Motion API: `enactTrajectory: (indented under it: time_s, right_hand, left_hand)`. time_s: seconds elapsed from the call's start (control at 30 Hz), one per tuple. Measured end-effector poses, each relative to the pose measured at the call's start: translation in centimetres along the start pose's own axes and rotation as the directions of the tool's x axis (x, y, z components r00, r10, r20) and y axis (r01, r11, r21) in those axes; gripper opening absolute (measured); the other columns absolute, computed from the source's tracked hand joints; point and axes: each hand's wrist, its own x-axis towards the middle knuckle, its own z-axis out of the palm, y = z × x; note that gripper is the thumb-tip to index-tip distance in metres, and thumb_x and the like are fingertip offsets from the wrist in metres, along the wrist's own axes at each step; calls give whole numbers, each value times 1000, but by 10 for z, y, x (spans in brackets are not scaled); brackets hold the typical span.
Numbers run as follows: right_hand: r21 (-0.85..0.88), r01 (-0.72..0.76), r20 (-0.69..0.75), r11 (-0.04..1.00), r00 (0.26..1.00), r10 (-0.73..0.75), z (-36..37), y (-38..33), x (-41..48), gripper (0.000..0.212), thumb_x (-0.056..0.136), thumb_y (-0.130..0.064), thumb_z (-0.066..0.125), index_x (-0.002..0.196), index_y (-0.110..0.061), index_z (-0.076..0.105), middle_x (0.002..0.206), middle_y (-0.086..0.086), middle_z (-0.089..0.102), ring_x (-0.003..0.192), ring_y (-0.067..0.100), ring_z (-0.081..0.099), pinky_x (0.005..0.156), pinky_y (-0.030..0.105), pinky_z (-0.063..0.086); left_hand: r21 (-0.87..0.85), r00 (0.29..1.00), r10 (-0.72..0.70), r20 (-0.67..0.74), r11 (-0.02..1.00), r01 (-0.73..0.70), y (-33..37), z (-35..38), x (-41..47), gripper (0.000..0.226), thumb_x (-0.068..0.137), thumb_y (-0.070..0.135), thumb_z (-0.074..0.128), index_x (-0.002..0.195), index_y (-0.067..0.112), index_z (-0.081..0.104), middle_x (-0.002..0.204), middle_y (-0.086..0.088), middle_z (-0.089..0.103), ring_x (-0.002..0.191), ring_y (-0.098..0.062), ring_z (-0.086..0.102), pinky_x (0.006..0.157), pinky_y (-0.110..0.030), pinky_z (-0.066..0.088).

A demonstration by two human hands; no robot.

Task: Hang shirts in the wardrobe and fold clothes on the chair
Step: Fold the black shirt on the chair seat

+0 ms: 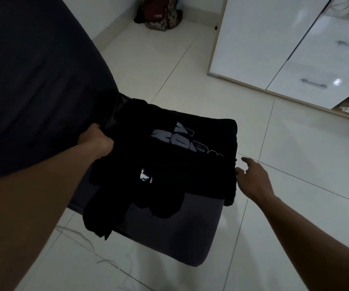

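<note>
A black shirt with a grey printed logo lies folded on the dark grey chair seat. More black cloth hangs over the seat's left front edge. My left hand grips the shirt's left edge, its fingers curled into the fabric. Just off the shirt's right edge hovers my right hand, fingers spread and relaxed, holding nothing. The chair's dark back rises at the left.
A glossy white wardrobe with drawer handles stands at the upper right, one door ajar at the far right. A camouflage bag sits against the far wall. White floor tiles surround the chair; a thin cord lies on the floor.
</note>
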Motion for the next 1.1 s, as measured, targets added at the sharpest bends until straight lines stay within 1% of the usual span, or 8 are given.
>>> enactTrajectory:
  time_s: [0.27,0.5,0.57,0.63,0.7,0.8,0.9,1.1]
  right_hand:
    - [10,89,55,996,994,-90,-22,-48,57,50,104,-24,46,152,-14,38,149,14,48,134,30,50,103,38,40]
    - [11,116,170,993,979,-117,-14,-75,123,63,98,-14,41,159,-15,25,165,10,24,153,25,21,123,43,20]
    - [79,32,249,996,967,-51,-17,-84,139,75,87,-15,45,160,-21,25,163,10,31,148,26,32,116,37,29]
    - [121,-20,303,993,953,-18,-22,-91,151,80,77,-17,48,155,-25,34,133,9,62,110,23,62,90,32,44]
    - [32,-1,334,999,943,-10,-30,-96,157,69,79,-11,54,147,-20,48,103,7,68,82,19,63,76,30,46]
    - [-173,101,279,980,959,-50,-45,-97,162,32,83,-7,59,111,-12,74,98,11,71,95,29,66,82,34,52]
    - [-203,185,170,962,974,-151,-59,-93,152,17,82,-12,60,81,-24,72,82,8,69,94,32,63,79,37,53]
    - [-242,458,-49,855,875,-482,-71,-68,114,21,89,-7,60,105,-13,72,89,4,61,81,24,58,73,34,45]
  left_hand:
    - [-1,962,227,-153,973,-229,58,2,37,37,93,11,45,126,20,59,126,-7,61,102,-27,58,81,-34,45]
    - [55,996,-16,-91,998,21,99,33,91,61,97,49,45,144,10,41,142,-21,48,123,-42,51,98,-48,47]
    - [89,993,-57,-102,994,66,108,35,95,62,94,52,48,133,4,51,131,-21,57,111,-41,59,90,-45,52]
    - [101,997,-57,-56,993,63,118,32,99,53,90,48,57,121,5,59,119,-17,64,99,-37,65,81,-39,55]
    - [20,994,-111,6,994,111,126,27,107,50,86,34,63,123,1,58,118,-16,66,96,-34,67,78,-35,56]
    - [-298,982,-153,112,937,180,131,20,114,45,83,24,61,120,-1,57,106,-14,68,87,-31,68,83,-40,59]
    - [-444,983,-109,149,881,165,134,10,111,53,87,28,69,129,-1,54,116,-13,66,96,-31,67,88,-42,57]
    - [-594,954,-48,295,773,222,130,-30,96,48,84,39,75,120,9,63,109,-12,70,87,-30,69,66,-37,58]
